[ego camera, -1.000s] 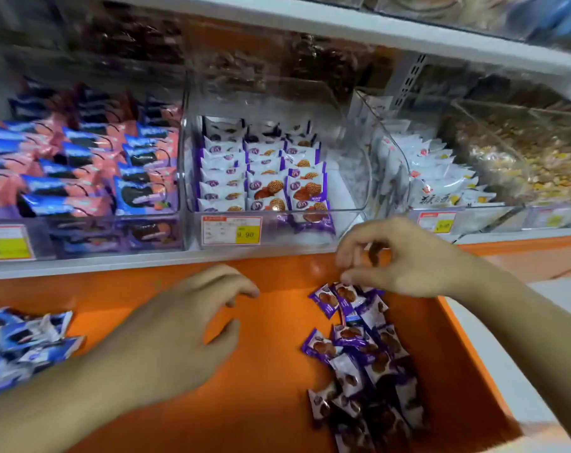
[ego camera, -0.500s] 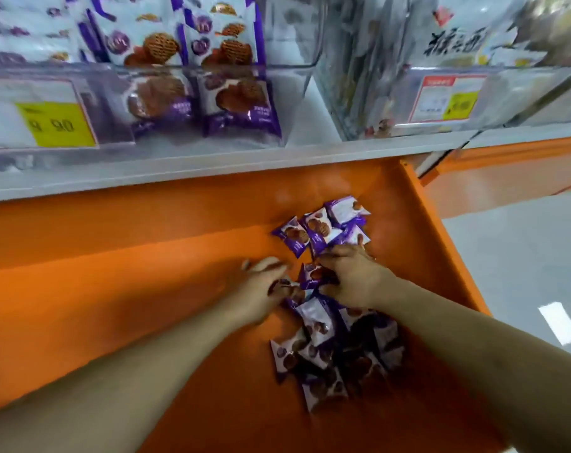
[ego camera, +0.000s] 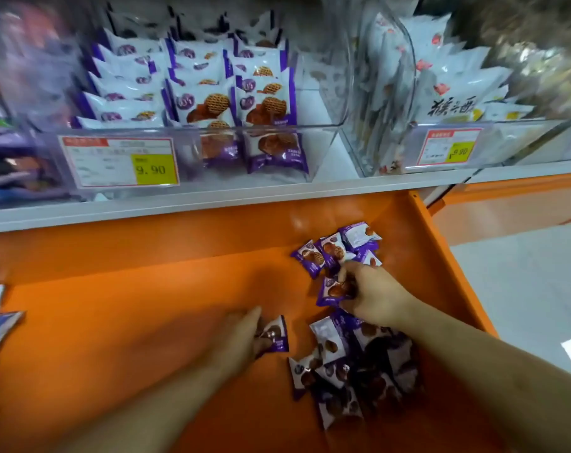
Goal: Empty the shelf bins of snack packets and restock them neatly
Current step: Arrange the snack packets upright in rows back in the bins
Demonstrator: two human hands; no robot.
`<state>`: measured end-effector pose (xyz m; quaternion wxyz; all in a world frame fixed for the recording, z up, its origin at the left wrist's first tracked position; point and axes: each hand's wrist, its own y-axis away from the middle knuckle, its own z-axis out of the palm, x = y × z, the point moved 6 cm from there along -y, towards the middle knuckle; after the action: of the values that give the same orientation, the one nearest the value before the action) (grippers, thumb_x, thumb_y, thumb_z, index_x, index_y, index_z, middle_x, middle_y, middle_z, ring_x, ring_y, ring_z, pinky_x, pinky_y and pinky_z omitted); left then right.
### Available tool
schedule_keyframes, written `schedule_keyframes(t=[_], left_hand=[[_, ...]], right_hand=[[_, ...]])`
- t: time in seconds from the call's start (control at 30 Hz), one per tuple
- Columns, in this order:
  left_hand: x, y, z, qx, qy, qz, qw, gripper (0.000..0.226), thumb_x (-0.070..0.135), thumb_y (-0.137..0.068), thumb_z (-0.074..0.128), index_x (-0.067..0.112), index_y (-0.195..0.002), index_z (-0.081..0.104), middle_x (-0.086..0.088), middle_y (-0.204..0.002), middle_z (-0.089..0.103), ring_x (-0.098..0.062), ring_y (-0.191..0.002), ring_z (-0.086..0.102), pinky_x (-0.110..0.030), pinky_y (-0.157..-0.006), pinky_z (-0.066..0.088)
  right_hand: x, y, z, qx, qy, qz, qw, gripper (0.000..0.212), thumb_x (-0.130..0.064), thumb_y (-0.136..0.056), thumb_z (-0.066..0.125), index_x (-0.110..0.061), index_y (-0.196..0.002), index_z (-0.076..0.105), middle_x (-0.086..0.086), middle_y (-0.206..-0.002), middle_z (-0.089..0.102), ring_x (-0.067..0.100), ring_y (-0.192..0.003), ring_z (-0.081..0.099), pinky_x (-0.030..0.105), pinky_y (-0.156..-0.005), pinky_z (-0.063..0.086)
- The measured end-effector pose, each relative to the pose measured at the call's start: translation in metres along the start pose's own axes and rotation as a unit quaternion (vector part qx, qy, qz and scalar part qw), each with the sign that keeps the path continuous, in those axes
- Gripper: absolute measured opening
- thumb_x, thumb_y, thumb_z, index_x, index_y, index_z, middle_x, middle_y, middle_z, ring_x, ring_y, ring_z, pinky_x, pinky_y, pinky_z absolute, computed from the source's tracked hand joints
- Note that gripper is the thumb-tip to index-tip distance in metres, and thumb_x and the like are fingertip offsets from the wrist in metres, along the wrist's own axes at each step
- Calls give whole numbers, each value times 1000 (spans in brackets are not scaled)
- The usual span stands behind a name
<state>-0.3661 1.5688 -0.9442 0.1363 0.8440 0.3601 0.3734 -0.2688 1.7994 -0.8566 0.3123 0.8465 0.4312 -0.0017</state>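
Restocking looks partly done: the clear bin (ego camera: 320, 132) already holds rows of purple packets (ego camera: 212, 103), with bare space at its right side. A loose pile (ego camera: 352, 367) lies on the orange shelf (ego camera: 130, 305) below. The right hand (ego camera: 372, 294) pinches one packet (ego camera: 333, 291); the left hand (ego camera: 238, 338), blurred, seems to grip another (ego camera: 277, 336) in its fingers. Most of the pile is left.

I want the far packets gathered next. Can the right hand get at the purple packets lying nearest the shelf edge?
Probably yes: the right hand, pinching one packet, sits just short of those purple packets, with nothing between.
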Motion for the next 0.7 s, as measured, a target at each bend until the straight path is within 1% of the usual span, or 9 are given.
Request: schedule_keyframes(t=[0.1, 0.2, 0.27, 0.33, 0.4, 0.43, 0.5, 0.6, 0.7], left_hand=[[-18, 30, -19, 0, 83, -31, 996, 52, 31, -89, 79, 26, -131, 49, 3, -130, 61, -7, -102, 60, -23, -77, 47], [-21, 64, -63, 10, 149, -46, 988, 35, 32, -87, 82, 32, -113, 58, 7, -115, 66, -10, -94, 66, -36, -82, 59], [-13, 90, -101, 28, 174, -32, 984, 27, 33, -86, 82, 34, -103, 61, 9, -105, 69, -17, -87, 70, -40, -78, 58], [0, 115, -141, 58, 208, -15, 976, 29, 30, -82, 86, 32, -100, 64, 6, -99, 72, -20, -82, 71, -39, -70, 58], [18, 140, -178, 72, 239, 6, 968, 32, 25, -80, 89, 26, -102, 66, -1, -98, 73, -19, -74, 72, -33, -62, 59], [27, 152, -196, 79, 250, 19, 965, 33, 25, -79, 90, 25, -103, 67, -2, -97, 73, -13, -71, 71, -27, -60, 58], [46, 173, -231, 106, 238, 48, 964, 34, 29, -79, 90, 30, -104, 67, 5, -97, 73, 2, -80, 70, -14, -66, 53], [74, 197, -276, 164, 236, 87, 954, 38, 30, -79, 90, 38, -107, 66, 16, -105, 70, 15, -99, 61, -10, -76, 51], [101, 206, -315, 228, 212, 119, 943, 34, 25, -82, 87, 39, -105, 67, 21, -104, 69, 23, -97, 56, -6, -74, 48]], right_hand=[[-35, 30, -27, -14, -99, -19, 995, 49, -9, -82, 87, -28, -115, 56, -7, -103, 63, 5, -76, 62, 9, -59, 44], [-81, 62, -57, -27, -142, -78, 986, 57, -14, -78, 92, -30, -124, 63, -10, -118, 61, -3, -85, 63, 5, -70, 45], [-113, 82, -82, 1, -146, -128, 981, 51, -24, -78, 93, -37, -120, 68, -16, -120, 63, -6, -98, 63, 11, -82, 48], [-142, 101, -108, 33, -149, -159, 975, 44, -25, -80, 92, -40, -115, 70, -18, -120, 63, 1, -108, 64, 20, -91, 52], [-171, 120, -134, 40, -188, -181, 965, 40, -16, -81, 88, -39, -109, 70, -13, -117, 67, 15, -102, 70, 35, -89, 60], [-187, 132, -146, 45, -202, -198, 958, 39, -12, -82, 87, -37, -107, 70, -11, -115, 69, 16, -101, 71, 39, -87, 60], [-215, 151, -174, 90, -212, -235, 944, 38, -8, -82, 85, -35, -104, 71, -18, -112, 68, 3, -105, 66, 34, -89, 56], [-237, 171, -213, 187, -293, -250, 904, 30, -6, -81, 84, -31, -93, 72, -24, -98, 67, 0, -90, 65, 28, -77, 54], [-224, 179, -235, 300, -384, -203, 849, 22, -13, -84, 82, -31, -90, 71, -27, -91, 68, -2, -81, 63, 28, -71, 49]])
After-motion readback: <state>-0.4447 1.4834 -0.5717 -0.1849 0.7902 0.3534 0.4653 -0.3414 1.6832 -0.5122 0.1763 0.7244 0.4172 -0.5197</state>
